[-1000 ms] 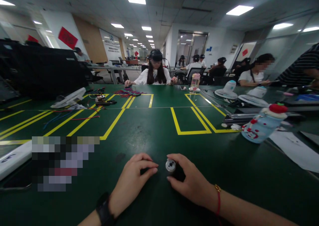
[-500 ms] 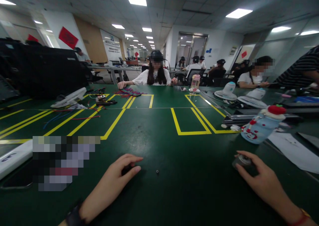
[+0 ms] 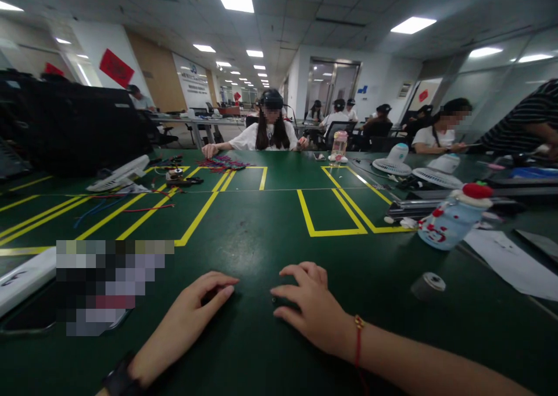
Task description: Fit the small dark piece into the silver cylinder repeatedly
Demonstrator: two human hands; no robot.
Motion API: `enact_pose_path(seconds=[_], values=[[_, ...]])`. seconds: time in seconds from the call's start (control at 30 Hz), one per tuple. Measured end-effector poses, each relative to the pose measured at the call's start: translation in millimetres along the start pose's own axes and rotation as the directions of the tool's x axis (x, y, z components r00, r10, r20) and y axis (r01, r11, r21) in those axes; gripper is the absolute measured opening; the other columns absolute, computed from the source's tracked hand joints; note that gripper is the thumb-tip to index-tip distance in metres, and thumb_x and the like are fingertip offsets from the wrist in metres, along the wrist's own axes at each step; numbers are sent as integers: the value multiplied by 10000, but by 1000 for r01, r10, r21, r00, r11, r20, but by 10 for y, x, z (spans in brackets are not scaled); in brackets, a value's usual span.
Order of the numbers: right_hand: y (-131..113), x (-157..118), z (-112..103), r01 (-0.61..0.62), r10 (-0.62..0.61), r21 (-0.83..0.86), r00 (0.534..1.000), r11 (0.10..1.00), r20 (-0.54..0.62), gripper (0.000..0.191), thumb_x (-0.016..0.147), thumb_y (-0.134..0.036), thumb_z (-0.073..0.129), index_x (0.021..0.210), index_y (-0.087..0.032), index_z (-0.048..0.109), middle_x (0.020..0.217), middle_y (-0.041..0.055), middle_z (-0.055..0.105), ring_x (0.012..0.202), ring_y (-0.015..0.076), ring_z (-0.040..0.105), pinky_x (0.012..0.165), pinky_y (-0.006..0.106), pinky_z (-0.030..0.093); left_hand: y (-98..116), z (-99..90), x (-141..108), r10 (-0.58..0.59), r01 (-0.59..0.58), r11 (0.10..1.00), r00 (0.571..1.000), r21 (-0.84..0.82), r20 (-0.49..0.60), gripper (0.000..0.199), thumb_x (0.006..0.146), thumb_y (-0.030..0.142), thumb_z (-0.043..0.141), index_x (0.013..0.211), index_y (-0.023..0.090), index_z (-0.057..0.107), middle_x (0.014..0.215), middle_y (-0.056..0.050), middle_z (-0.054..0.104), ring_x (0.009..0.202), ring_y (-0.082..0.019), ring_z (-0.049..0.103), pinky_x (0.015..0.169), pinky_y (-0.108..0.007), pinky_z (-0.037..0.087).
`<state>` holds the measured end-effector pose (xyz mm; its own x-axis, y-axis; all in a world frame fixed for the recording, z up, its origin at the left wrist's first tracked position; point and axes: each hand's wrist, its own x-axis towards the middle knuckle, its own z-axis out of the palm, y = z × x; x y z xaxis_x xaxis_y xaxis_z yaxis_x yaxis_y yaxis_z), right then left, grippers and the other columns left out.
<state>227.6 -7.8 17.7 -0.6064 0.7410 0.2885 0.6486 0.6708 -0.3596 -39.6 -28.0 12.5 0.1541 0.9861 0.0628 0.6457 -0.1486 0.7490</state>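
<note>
- Looking through your head view, you have a pale sign point(image 3: 192, 82) on the far wall with a logo and rows of characters, too small and blurred to read.
- The red paper point(image 3: 116, 68) on the pillar bears dark markings you cannot make out; the white slab point(image 3: 30, 274) at the left edge carries a dark curved mark, not clearly legible.
- Your left hand point(image 3: 187, 310) is low over the green table point(image 3: 248, 349), empty, its thumb and forefinger apart and pointing inward.
- Your right hand point(image 3: 307, 306) reaches in from the right, palm down, fingers spread and bent, thumb apart.
- The small dark part point(image 3: 274, 299) sits at your right fingertips, between the hands; you cannot tell whether they touch it.
- The metal cylinder point(image 3: 429, 285) stands on the table, well to the right of your right hand, near the light-blue bottle point(image 3: 451, 218).
</note>
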Motion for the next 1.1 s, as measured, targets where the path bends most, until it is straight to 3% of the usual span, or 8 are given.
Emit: enact_pose_path(seconds=[0.1,0.17,0.33,0.43,0.53,0.63,0.9,1.1], values=[[-10,79,-89,32,-32,37,999,999,18,155,865,-363,530,914,-290,658,1094,2,581,1066,207,438,903,419,326,1,-6,-8,-3,3,1000,1000,-6,-4,292,901,405,493,1120,289,648,1075,-21,652,983,-216,607,880,-348,483],[141,-45,-293,19,-20,-18,998,1000,-59,143,859,-312,518,912,-248,635,1044,26,592,1047,200,457,903,411,331,22,-5,-11,-2,2,1000,1000,-10,5,286,906,399,487,1116,286,646,1072,-19,646,966,-208,608,871,-341,485],[974,-797,-920,-204,34,-353,901,913,-433,157,779,-362,563,854,-227,593,958,55,607,983,227,538,892,421,357,82,-2,-9,3,-2,1000,999,-20,38,261,914,392,476,1069,275,651,1059,-20,633,950,-198,606,875,-339,480],[1481,-1289,-1143,-425,226,-374,853,824,-471,200,788,-431,544,845,-246,592,933,88,618,873,214,588,797,380,423,90,-7,-8,9,-8,1000,999,-21,44,252,915,384,475,1057,275,652,1057,-18,632,961,-197,602,884,-338,474],[1750,-1583,-1208,-611,484,-293,776,736,-404,260,775,-514,552,887,-286,608,956,81,632,759,177,605,636,334,448,78,-10,-9,19,-18,1000,999,-15,42,244,914,377,478,1052,280,655,1067,-15,632,986,-198,595,896,-337,468],[1776,-1632,-1202,-687,584,-224,713,691,-387,320,752,-568,544,907,-298,617,953,57,642,716,159,598,594,309,453,66,-6,-8,14,-13,1000,999,-11,46,241,914,378,482,1058,285,652,1086,-12,625,1009,-198,589,909,-338,460],[1563,-1532,-1211,-660,523,-229,723,716,-450,372,727,-575,514,886,-256,616,941,5,647,820,189,600,716,324,473,71,-6,-12,-1,1,1000,998,-13,67,235,919,389,488,1075,288,632,1094,-4,603,1030,-190,579,926,-340,440],[1589,-1540,-1264,-714,600,-173,674,679,-431,394,700,-590,520,874,-253,629,913,31,657,779,208,607,687,348,478,80,-9,-17,1,0,1000,998,-6,69,226,924,385,482,1061,289,635,1092,1,601,1030,-188,577,933,-343,435]])
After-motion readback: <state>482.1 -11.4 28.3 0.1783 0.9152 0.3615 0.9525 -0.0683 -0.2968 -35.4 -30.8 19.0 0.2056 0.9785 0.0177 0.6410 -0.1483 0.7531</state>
